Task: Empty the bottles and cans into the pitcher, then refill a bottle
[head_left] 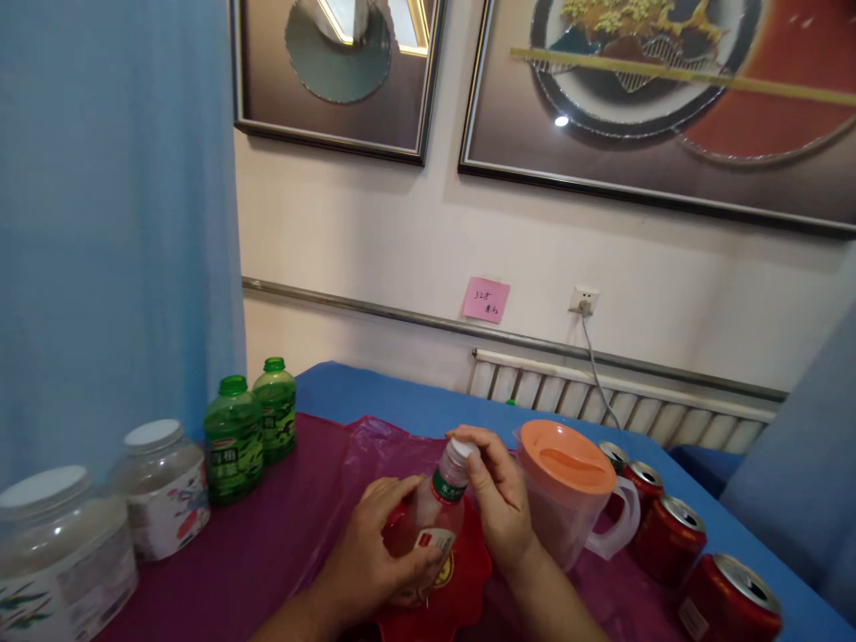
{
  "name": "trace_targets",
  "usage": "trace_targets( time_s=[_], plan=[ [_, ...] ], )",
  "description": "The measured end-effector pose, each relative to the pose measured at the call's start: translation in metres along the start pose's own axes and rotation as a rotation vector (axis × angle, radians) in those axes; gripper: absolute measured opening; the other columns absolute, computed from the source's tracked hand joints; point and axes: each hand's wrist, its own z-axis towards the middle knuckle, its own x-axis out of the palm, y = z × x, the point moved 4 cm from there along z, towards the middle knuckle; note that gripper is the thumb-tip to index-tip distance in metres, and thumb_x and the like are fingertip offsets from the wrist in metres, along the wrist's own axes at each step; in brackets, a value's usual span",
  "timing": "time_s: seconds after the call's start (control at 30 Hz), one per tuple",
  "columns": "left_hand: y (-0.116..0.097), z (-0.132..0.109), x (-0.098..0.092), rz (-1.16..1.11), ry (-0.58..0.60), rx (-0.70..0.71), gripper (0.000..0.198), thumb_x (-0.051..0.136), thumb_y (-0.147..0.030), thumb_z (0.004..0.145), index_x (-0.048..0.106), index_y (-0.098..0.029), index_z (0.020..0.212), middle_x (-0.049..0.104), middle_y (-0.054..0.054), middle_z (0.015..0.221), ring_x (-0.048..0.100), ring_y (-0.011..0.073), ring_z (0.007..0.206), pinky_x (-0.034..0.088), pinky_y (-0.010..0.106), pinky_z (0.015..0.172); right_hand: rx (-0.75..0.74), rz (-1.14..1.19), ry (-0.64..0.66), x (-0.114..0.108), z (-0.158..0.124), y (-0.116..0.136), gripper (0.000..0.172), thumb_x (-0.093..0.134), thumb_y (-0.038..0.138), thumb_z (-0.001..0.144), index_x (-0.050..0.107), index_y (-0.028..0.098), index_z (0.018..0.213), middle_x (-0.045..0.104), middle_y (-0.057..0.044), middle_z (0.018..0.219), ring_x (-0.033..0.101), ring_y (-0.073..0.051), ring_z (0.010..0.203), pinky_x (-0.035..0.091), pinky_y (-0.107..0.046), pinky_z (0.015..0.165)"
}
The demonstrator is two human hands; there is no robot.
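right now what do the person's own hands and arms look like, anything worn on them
Both are bare: the left hand and right hand show no gloves, rings or watch, and the forearms carry no sleeves as far as the picture reaches. No markings show.

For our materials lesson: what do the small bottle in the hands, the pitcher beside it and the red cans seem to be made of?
Small bottle: clear, glossy plastic, probably; see-through wall, white screw cap.
Pitcher: translucent plastic, likely; cloudy wall, matte orange lid.
Red cans: metal, apparently aluminium; shiny silver tops, printed red sides.
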Motion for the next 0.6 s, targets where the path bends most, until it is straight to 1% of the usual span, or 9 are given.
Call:
trace_targets(
  time_s=[0.2, 0.27, 0.4, 0.47, 0.6],
  plan=[
    [-0.0008, 0.0012, -0.0011, 0.008, 0.004, -0.013, 0.057, 0.079, -0.041, 0.072, 0.063, -0.03, 0.126, 0.071, 0.006, 0.117, 0.065, 0.0276, 0.108, 0.054, 0.042, 0.094, 0.031, 0.016, 0.003, 0.0013, 0.0013, 0.0027, 0.026, 0.05, 0.031, 0.102, 0.069, 0.028, 0.12, 0.069, -0.005, 0.121, 0.059, -0.021, 0.119, 0.043, -0.037, 0.103],
    [0.0009, 0.0008, -0.0007, 0.011, 0.005, -0.013, 0.058, 0.079, -0.041, 0.071, 0.063, -0.03, 0.126, 0.071, 0.005, 0.118, 0.066, 0.0275, 0.108, 0.054, 0.042, 0.095, 0.038, 0.018, 0.003, 0.0005, 0.0024, 0.0041, 0.026, 0.05, 0.031, 0.102, 0.069, 0.028, 0.12, 0.069, -0.005, 0.12, 0.06, -0.021, 0.117, 0.044, -0.036, 0.101],
    [0.0032, -0.0007, 0.0009, 0.007, 0.006, -0.012, 0.059, 0.08, -0.043, 0.07, 0.063, -0.029, 0.125, 0.071, 0.006, 0.117, 0.066, 0.0276, 0.107, 0.054, 0.042, 0.094, -0.004, -0.03, 0.029, 0.0005, 0.0041, 0.0073, 0.025, 0.052, 0.031, 0.101, 0.072, 0.026, 0.115, 0.071, -0.005, 0.111, 0.063, -0.021, 0.108, 0.046, -0.034, 0.097],
    [0.0024, -0.0005, 0.0006, 0.006, -0.001, -0.02, 0.058, 0.08, -0.043, 0.07, 0.063, -0.029, 0.124, 0.072, 0.006, 0.117, 0.066, 0.0277, 0.107, 0.054, 0.041, 0.094, 0.0, -0.023, 0.009, 0.001, 0.0036, 0.006, 0.023, 0.056, 0.032, 0.099, 0.071, 0.025, 0.114, 0.071, -0.006, 0.111, 0.064, -0.021, 0.108, 0.047, -0.034, 0.096],
    [-0.0009, 0.0014, -0.001, 0.002, -0.012, -0.042, 0.056, 0.078, -0.041, 0.072, 0.063, -0.029, 0.125, 0.072, 0.006, 0.12, 0.066, 0.0277, 0.109, 0.054, 0.042, 0.095, 0.072, 0.081, -0.059, 0.0035, 0.0008, -0.0003, 0.024, 0.063, 0.033, 0.095, 0.068, 0.024, 0.116, 0.069, -0.008, 0.119, 0.062, -0.023, 0.112, 0.047, -0.036, 0.098]
  ],
)
